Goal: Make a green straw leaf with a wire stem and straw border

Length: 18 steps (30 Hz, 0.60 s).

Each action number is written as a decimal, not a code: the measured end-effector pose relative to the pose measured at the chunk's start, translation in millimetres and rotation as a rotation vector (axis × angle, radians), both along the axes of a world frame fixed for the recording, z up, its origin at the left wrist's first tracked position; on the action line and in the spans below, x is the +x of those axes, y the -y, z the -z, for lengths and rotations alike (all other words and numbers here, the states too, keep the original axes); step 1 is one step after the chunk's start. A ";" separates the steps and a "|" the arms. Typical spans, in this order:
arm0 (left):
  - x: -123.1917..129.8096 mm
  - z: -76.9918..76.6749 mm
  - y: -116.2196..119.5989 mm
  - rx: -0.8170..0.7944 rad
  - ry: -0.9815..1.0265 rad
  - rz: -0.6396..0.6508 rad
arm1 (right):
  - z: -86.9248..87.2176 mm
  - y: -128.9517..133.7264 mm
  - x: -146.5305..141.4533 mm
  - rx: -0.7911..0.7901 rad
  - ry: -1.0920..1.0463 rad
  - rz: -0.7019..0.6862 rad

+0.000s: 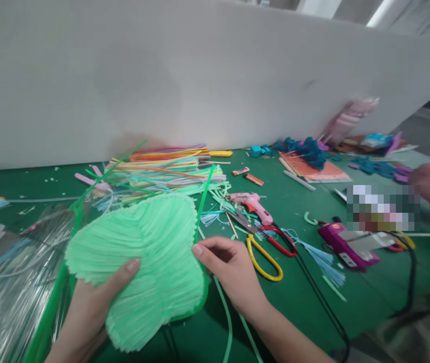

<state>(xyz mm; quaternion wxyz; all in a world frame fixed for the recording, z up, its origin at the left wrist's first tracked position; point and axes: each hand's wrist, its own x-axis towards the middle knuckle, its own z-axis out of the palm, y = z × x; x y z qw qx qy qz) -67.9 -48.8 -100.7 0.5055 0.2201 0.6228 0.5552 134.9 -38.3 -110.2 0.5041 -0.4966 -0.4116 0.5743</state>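
A mint-green butterfly-shaped piece (150, 252) with ridged, fluffy surface and jagged edges is held up above the green table. My left hand (97, 302) grips it from the lower left, the thumb on its front and the fingers hidden behind. At its right edge, my right hand (230, 267) pinches a bright green strip (205, 194) that stands up past the piece and runs along its edge. Below my right hand, pale green strips (224, 312) hang or lie over the table.
Bundled pipe cleaners (169, 164) lie by the white partition (162, 75). Right of the piece are a pink glue gun (254, 204), yellow-handled scissors (263, 259) and a magenta device (351, 247) with cords. Clear wrapping (18, 287) lies left. Another person's hand (426, 181) is at far right.
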 end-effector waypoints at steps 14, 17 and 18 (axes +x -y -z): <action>0.4 -2.3 0.4 -0.034 0.014 0.016 | -1.0 -1.8 4.5 -0.035 -0.092 -0.051; 0.9 -2.9 0.3 -0.025 -0.006 0.021 | -0.4 -2.9 2.6 -0.068 -0.145 -0.046; 0.9 -2.9 0.3 -0.031 -0.012 0.020 | -0.4 -3.2 1.8 -0.078 -0.165 -0.041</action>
